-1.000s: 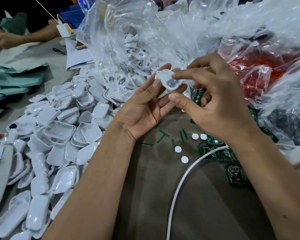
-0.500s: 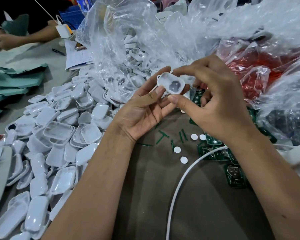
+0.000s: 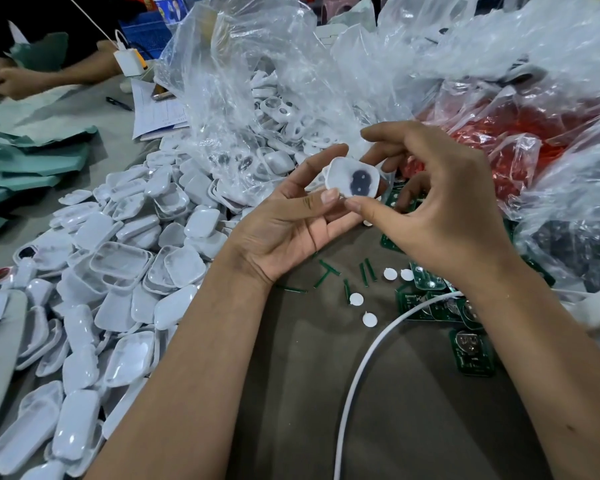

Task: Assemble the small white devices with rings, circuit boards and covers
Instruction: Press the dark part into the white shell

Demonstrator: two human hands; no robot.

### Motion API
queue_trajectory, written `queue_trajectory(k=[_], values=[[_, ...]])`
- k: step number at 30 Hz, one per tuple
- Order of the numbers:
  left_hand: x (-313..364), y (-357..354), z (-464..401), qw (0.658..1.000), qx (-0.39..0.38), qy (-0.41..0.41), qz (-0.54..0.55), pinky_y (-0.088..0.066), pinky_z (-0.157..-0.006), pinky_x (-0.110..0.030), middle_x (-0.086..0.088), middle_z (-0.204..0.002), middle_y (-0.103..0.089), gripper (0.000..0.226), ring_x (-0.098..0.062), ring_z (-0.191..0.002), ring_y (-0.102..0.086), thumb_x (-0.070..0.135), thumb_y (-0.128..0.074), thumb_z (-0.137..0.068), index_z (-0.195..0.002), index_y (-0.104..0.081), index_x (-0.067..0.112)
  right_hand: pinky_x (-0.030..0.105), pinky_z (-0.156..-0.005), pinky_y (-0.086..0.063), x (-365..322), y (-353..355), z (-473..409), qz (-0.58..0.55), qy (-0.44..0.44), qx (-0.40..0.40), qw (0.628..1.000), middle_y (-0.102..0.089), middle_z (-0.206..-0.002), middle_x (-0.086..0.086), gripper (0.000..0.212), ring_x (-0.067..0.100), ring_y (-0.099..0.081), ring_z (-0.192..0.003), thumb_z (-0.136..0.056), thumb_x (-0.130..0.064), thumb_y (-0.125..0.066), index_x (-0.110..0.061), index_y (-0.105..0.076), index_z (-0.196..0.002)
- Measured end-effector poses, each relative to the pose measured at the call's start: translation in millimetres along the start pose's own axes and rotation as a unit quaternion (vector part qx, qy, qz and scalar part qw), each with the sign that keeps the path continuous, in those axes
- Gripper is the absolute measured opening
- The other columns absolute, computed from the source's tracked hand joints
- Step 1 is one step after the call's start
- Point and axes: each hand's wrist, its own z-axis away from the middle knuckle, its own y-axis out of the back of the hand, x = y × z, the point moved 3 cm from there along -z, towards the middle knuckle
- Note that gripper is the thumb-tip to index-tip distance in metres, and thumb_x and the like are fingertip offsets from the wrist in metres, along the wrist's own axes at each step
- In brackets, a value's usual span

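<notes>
— What are you holding up there?

— A small white shell with two dark openings showing in its face. It is sitting above the worktop, between both my hands. My left hand is cradling it, thumb curled against its lower edge; my right hand is pinching the lower corner with thumb and forefinger.

— So what matters now?

— I am judging the next part needs a level seat, so I am keeping the shell's face turned toward me. The circuit boards are lying near my right wrist, the white discs beside them, the covers piled left.
</notes>
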Motion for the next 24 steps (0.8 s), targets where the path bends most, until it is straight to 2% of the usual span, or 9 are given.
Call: queue_trajectory(k=[3, 6, 8, 10, 13, 16, 19, 21, 24], values=[[9.4, 6.3, 3.2, 0.996, 0.052, -0.015, -0.072, -0.06, -0.089, -0.041, -0.017, -0.123, -0.07, 0.05, -0.03, -0.111, -0.07, -0.012, -0.075, -0.075, -0.12, -0.071, 0.01, 0.033, -0.075, -0.054, 2.5, -0.2, -0.5, 0.041, 0.009, -0.008, 0.999, -0.071, -0.106, -0.001, 0.061, 0.017, -0.063, -0.092, -0.076, -0.026, -0.092, -0.011, -0.067, -0.13], [27.8, 13.6, 6.6, 0.975, 0.143, -0.091, -0.144, -0.058, -0.08, -0.033, -0.01, -0.118, -0.071, 0.033, -0.024, -0.1, -0.07, -0.001, -0.065, -0.086, -0.116, -0.068, 0.013, 0.026, -0.076, -0.052, 4.9, -0.5, -0.2, 0.062, 0.008, -0.041, 0.997, -0.073, -0.106, -0.005, 0.061, 0.011, -0.062, -0.085, -0.073, -0.029, -0.094, -0.015, -0.069, -0.126], [36.1, 17.0, 8.5, 0.96, 0.192, -0.136, -0.153, -0.055, -0.078, -0.03, -0.007, -0.11, -0.072, 0.023, -0.023, -0.094, -0.069, 0.007, -0.065, -0.089, -0.111, -0.069, 0.012, 0.02, -0.077, -0.054, 7.3, -1.7, 0.1, 0.061, -0.018, -0.103, 0.993, -0.074, -0.105, -0.013, 0.06, 0.004, -0.065, -0.084, -0.07, -0.035, -0.094, -0.023, -0.07, -0.124], [37.6, 18.4, 10.4, 0.953, 0.218, -0.146, -0.154, -0.053, -0.074, -0.028, -0.006, -0.107, -0.071, 0.018, -0.022, -0.088, -0.068, 0.009, -0.063, -0.091, -0.109, -0.068, 0.012, 0.018, -0.08, -0.055, 9.9, -6.4, 2.0, 0.066, -0.048, -0.18, 0.98, -0.073, -0.102, -0.02, 0.058, -0.003, -0.066, -0.087, -0.068, -0.039, -0.094, -0.028, -0.071, -0.121], [35.0, 17.1, 10.2, 0.947, 0.236, -0.133, -0.174, -0.052, -0.07, -0.027, -0.006, -0.106, -0.07, 0.015, -0.021, -0.084, -0.067, 0.01, -0.062, -0.093, -0.107, -0.069, 0.012, 0.022, -0.085, -0.055, 14.0, -13.1, 5.8, 0.065, -0.071, -0.234, 0.967, -0.071, -0.096, -0.024, 0.054, -0.006, -0.065, -0.09, -0.068, -0.034, -0.096, -0.029, -0.074, -0.117], [33.5, 13.4, 9.2, 0.931, 0.252, -0.121, -0.236, -0.049, -0.067, -0.027, -0.005, -0.1, -0.071, 0.011, -0.019, -0.08, -0.066, 0.009, -0.065, -0.09, -0.1, -0.069, 0.013, 0.028, -0.086, -0.057, 16.3, -15.5, 6.9, 0.063, -0.085, -0.243, 0.964, -0.071, -0.095, -0.024, 0.053, -0.003, -0.065, -0.09, -0.068, -0.032, -0.096, -0.03, -0.073, -0.116], [30.1, 7.1, 9.2, 0.883, 0.239, -0.101, -0.391, -0.044, -0.063, -0.026, -0.007, -0.089, -0.066, 0.006, -0.018, -0.074, -0.061, 0.009, -0.071, -0.085, -0.086, -0.069, 0.015, 0.029, -0.086, -0.057, 16.8, -14.5, 6.4, 0.071, -0.089, -0.241, 0.964, -0.071, -0.095, -0.024, 0.055, -0.003, -0.065, -0.09, -0.068, -0.033, -0.096, -0.031, -0.073, -0.117], [25.3, 2.2, 8.6, 0.845, 0.206, -0.088, -0.486, -0.042, -0.06, -0.022, -0.006, -0.08, -0.063, 0.009, -0.015, -0.069, -0.057, 0.003, -0.073, -0.087, -0.084, -0.07, 0.011, 0.029, -0.087, -0.057, 16.3, -14.5, 6.4, 0.072, -0.087, -0.242, 0.964, -0.072, -0.095, -0.024, 0.054, -0.004, -0.066, -0.09, -0.068, -0.032, -0.096, -0.031, -0.073, -0.117], [18.7, -3.5, 7.1, 0.813, 0.174, -0.065, -0.552, -0.042, -0.059, -0.017, -0.005, -0.075, -0.063, 0.01, -0.013, -0.066, -0.057, -0.001, -0.075, -0.085, -0.083, -0.072, 0.008, 0.027, -0.086, -0.056, 16.1, -14.3, 6.3, 0.068, -0.088, -0.236, 0.965, -0.072, -0.096, -0.024, 0.054, -0.004, -0.066, -0.091, -0.069, -0.03, -0.096, -0.031, -0.073, -0.117]])
